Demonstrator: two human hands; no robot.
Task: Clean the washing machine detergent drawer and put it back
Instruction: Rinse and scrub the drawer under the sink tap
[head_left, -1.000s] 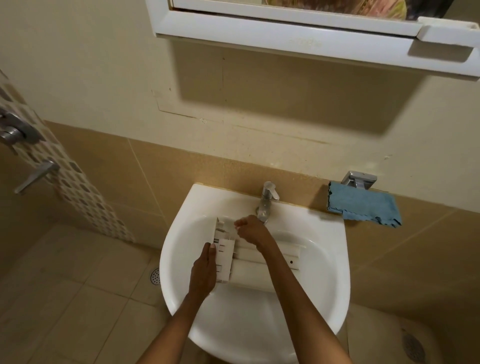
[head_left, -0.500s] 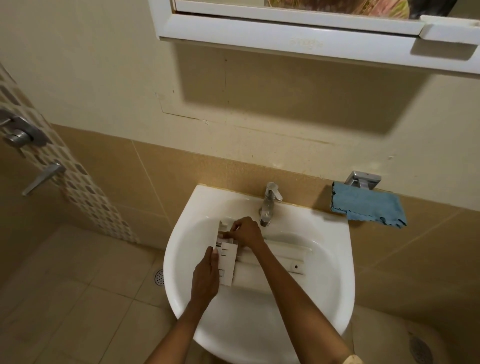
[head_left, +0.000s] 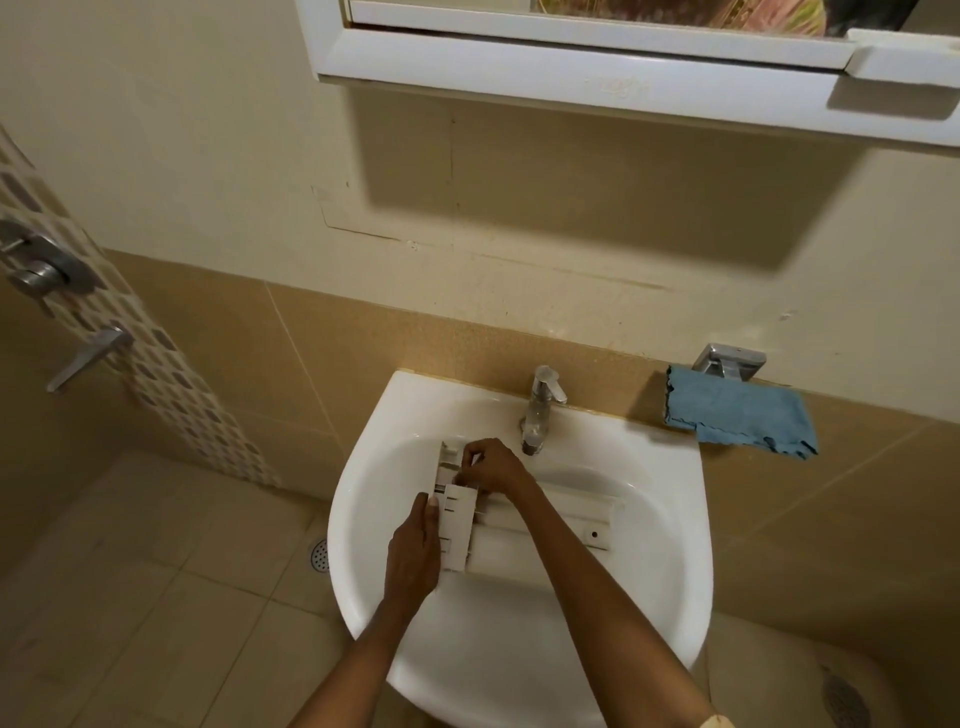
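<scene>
The white detergent drawer (head_left: 545, 525) lies across the bowl of the white sink (head_left: 519, 665), its long front panel toward the right. My left hand (head_left: 413, 553) holds the drawer's left end, fingers against the ribbed white insert (head_left: 457, 525). My right hand (head_left: 491, 467) reaches over the drawer's far left compartments, its fingers curled and pinching a small part there. What the fingers grip is hidden under the hand.
A chrome tap (head_left: 540, 410) stands at the sink's back edge, just right of my right hand. A blue cloth (head_left: 737, 413) hangs from a metal holder on the wall at right. A mirror cabinet (head_left: 623, 62) juts out overhead. Shower fittings (head_left: 41, 270) are at left.
My right hand has shifted left from near the tap to the drawer's far left compartments. The left hand has stayed on the drawer's left end.
</scene>
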